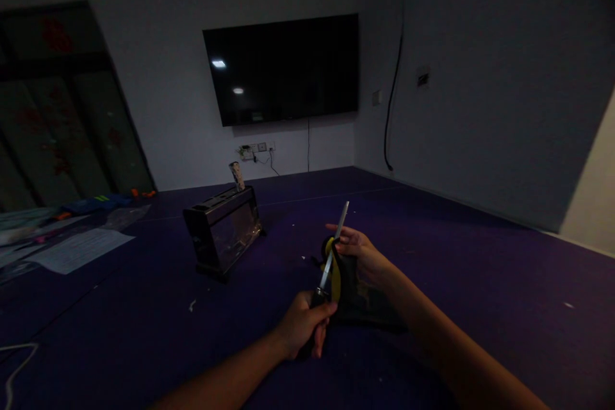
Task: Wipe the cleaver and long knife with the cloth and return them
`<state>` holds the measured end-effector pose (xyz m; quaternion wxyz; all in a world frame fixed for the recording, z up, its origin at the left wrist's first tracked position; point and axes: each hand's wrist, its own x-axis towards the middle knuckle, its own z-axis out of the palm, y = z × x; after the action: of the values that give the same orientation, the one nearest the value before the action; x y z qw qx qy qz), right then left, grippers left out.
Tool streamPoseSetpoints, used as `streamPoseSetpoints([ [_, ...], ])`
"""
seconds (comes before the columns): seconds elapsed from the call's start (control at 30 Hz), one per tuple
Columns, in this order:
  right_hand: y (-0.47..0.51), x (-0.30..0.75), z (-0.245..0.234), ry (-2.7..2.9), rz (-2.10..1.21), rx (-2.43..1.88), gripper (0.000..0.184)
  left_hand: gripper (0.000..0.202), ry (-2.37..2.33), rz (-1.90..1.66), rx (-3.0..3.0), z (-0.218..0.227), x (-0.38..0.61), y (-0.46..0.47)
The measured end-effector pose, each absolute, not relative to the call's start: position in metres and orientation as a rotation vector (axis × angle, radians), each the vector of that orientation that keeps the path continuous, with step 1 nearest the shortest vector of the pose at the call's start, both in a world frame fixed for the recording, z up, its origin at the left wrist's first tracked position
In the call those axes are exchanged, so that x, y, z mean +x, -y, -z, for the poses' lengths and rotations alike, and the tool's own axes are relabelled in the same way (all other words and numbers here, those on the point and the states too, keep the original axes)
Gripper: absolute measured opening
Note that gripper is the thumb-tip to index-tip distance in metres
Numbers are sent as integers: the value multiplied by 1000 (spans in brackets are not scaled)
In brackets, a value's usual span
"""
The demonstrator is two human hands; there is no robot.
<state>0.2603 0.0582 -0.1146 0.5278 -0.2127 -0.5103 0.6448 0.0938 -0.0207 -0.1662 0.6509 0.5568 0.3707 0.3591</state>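
Note:
My left hand (302, 328) is closed round the dark handle of a knife (333, 251). Its slim blade points up and away. The blade runs through a black-and-yellow sharpener (336, 275) that stands on the purple floor (461, 282). My right hand (358, 255) grips the far side of that sharpener, with fingers curled over its top. Farther left on the floor stands a black knife block (222, 228) with a clear side panel, and one pale handle (236, 175) sticks up from its back end.
The room is dim. A dark wall-mounted screen (286, 69) hangs ahead, with sockets and cables below it. Papers (79, 248) and small coloured items (96, 202) lie at the left. A white cable (16, 365) curls at the lower left. A black cable (394, 77) hangs down the right wall.

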Motion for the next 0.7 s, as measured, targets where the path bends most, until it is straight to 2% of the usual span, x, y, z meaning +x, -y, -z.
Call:
streamPoseSetpoints([
  [0.7,-56,255,121,1315,-1671,-448,52,44,-879,-826,1265,163,97,24],
])
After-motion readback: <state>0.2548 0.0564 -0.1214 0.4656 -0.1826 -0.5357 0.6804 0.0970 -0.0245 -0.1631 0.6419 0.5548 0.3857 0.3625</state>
